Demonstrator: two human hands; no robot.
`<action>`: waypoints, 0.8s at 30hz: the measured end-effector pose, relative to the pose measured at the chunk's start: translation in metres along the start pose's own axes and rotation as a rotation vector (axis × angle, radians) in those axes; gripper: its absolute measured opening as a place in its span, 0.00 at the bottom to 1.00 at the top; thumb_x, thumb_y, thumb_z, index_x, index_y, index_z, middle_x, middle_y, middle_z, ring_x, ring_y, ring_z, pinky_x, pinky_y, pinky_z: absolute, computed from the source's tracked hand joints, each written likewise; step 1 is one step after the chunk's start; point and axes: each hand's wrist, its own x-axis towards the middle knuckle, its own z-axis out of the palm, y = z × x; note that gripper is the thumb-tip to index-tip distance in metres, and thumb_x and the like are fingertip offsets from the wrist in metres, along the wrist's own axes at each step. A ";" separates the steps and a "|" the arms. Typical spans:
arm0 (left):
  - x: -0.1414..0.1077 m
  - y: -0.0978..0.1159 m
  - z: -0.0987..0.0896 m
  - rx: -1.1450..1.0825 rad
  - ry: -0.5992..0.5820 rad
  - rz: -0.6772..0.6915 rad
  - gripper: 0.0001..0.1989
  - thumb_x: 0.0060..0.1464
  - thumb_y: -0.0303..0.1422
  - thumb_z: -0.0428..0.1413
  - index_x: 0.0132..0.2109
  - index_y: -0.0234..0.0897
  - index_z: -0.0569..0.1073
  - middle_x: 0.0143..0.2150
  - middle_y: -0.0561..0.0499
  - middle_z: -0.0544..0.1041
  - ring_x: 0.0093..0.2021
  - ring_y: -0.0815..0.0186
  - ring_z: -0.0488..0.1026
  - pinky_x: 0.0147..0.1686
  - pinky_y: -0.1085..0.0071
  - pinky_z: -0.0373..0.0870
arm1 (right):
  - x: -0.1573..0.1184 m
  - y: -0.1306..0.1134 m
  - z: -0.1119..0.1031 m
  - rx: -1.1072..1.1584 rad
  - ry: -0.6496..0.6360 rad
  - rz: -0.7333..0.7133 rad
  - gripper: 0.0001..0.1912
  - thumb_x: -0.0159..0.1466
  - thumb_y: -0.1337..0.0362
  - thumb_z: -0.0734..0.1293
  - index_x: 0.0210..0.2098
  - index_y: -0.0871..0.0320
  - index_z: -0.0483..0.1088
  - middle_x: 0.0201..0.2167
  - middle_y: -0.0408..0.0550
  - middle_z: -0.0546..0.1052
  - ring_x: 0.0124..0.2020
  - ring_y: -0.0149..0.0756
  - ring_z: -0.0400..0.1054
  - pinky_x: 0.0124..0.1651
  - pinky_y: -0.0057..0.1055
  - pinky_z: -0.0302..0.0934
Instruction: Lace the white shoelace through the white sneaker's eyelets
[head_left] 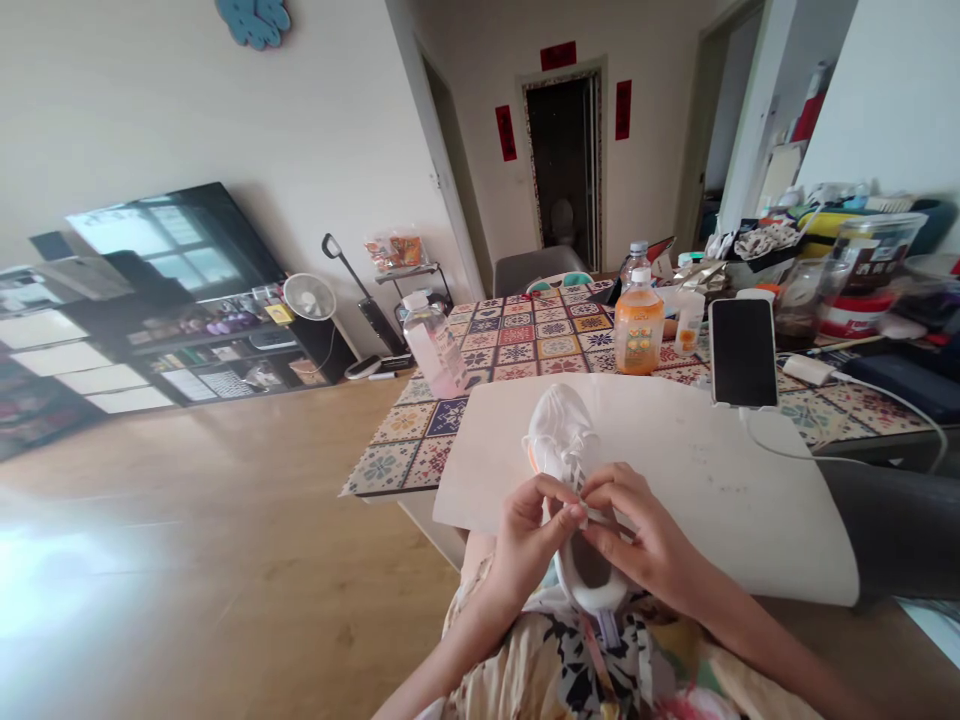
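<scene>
Both hands (585, 525) on shoe (562, 440), mat edge.

One shoe (559, 440), maybe three bottles (638, 330).

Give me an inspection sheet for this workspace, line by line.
Surface: patterned tablecloth with a white mat at the near edge.
Job's things: white shoe on the mat, heel toward the person, laces loose.
Clutter: orange drink bottle, pink bottle, upright phone, jars and containers at right.
Grippers: left hand and right hand pinch the laces.
Cables: white cable running from the phone.
Surroundings: wooden floor, fan, dark doorway.
</scene>
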 end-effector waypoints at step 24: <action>0.042 -0.013 -0.025 0.303 0.124 -0.003 0.04 0.43 0.30 0.63 0.23 0.38 0.76 0.27 0.53 0.71 0.30 0.67 0.68 0.32 0.71 0.64 | 0.007 0.006 -0.021 0.097 -0.119 -0.347 0.08 0.67 0.69 0.65 0.32 0.52 0.72 0.30 0.41 0.81 0.35 0.36 0.72 0.47 0.41 0.60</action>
